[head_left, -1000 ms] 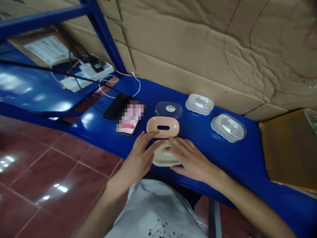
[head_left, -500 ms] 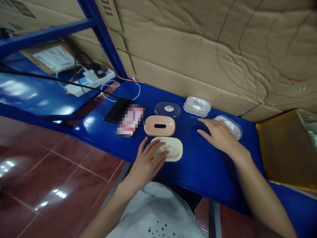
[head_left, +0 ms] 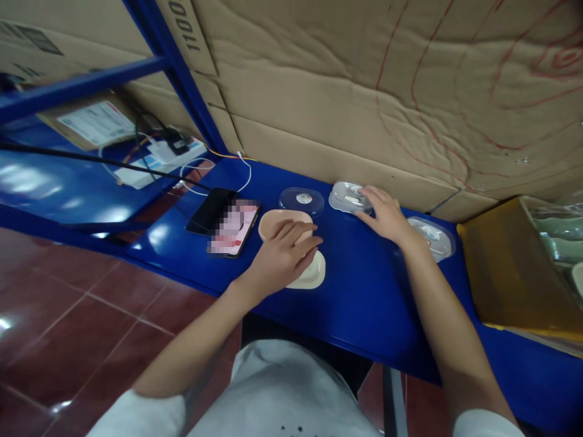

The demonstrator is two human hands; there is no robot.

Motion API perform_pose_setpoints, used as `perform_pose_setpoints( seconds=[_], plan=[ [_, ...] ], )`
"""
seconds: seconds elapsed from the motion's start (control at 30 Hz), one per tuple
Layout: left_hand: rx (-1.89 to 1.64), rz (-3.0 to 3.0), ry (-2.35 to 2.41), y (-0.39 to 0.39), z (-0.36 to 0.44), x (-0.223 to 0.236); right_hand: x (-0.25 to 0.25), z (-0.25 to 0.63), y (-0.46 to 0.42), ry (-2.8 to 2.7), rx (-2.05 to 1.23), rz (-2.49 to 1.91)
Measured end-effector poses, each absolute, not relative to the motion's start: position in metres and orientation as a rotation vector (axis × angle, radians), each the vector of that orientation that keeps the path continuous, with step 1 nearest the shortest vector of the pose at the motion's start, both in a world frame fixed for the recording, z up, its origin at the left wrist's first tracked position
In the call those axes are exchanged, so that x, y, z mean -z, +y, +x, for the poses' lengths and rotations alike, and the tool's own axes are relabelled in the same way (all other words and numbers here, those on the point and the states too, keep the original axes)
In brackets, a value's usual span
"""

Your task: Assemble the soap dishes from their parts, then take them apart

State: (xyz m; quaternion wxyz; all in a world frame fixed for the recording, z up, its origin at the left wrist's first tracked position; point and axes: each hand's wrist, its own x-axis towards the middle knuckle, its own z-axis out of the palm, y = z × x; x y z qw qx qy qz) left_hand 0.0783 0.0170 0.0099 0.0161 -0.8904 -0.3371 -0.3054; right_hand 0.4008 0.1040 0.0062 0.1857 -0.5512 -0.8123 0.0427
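My left hand [head_left: 286, 255] hovers with fingers stretched over a peach oval soap dish [head_left: 269, 223] and a cream oval tray [head_left: 314, 273], partly hiding both. I cannot tell whether it touches either. My right hand [head_left: 387, 217] reaches to the right end of a clear-lidded whitish soap dish [head_left: 348, 199], thumb and fingers apart; its fingertips overlap the lid by the round sticker. Behind the peach dish lies a clear oval lid [head_left: 291, 201] with a round sticker. A second clear-lidded soap dish [head_left: 439, 243] sits partly behind my right wrist.
A phone [head_left: 234, 227] leans by a black stand [head_left: 212, 209] on the blue table [head_left: 364, 291]. A cardboard box [head_left: 510, 267] with wrapped items stands right. Cardboard [head_left: 296, 91] lines the back. Cables run to a power strip [head_left: 159, 164] at left.
My right hand has left the cream tray, passed near the right-hand lidded dish, and moved left to the other one. My left hand has moved off the cream tray toward the peach dish.
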Motion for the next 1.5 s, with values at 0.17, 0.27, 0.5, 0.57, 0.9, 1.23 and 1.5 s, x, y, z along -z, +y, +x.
perform_pose_setpoints(
  seconds=[0.17,0.27,0.5,0.57,0.9,1.23,1.5],
  plan=[
    [0.779,-2.843,-1.005,0.065,0.102,-0.025,-0.014,0.410,0.097,-2.324,-0.183,-1.546],
    [0.731,-2.902,-0.915,0.076,0.114,-0.026,-0.023,0.414,0.087,-2.358,-0.322,-1.519],
    [0.736,-2.970,-0.887,0.078,0.119,-0.016,-0.036,0.399,0.087,-2.334,-0.640,-1.373],
    [0.775,-2.979,-0.881,0.076,0.117,-0.011,-0.043,0.399,0.092,-2.301,-0.628,-1.359],
    [0.633,-3.049,-0.789,0.064,0.124,-0.003,-0.020,0.402,0.145,-2.209,-0.602,-1.361],
    [0.579,-3.078,-0.769,0.063,0.122,-0.002,-0.020,0.407,0.136,-2.250,-0.906,-1.338],
    [0.471,-3.018,-0.755,0.060,0.130,0.004,-0.011,0.410,0.145,-2.235,-0.502,-1.292]
  ],
)
